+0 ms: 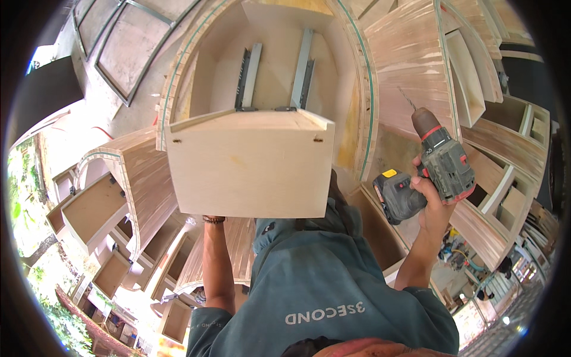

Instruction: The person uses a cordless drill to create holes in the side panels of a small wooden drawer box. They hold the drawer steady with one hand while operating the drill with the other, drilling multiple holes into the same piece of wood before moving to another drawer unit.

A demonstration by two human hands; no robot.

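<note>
My right hand (429, 189) is closed round the handle of a dusty black and red cordless drill (447, 169), its thin bit pointing up and away. A pale wooden drawer (250, 172) is in front of me, its flat panel facing me with two small slots near the upper corners. My left forearm (217, 262) reaches to the drawer's lower edge; past the braceleted wrist, the hand is hidden behind the panel. Beyond it, metal drawer slides (302, 68) lie inside a curved plywood cabinet (367, 89) with a green line along its rim.
More curved wooden cabinets stand around me, one at the left (146, 184) with a pulled-out drawer (95, 208), and another at the far right (410, 59). A dark metal frame (128, 98) lies on the concrete floor at the far left.
</note>
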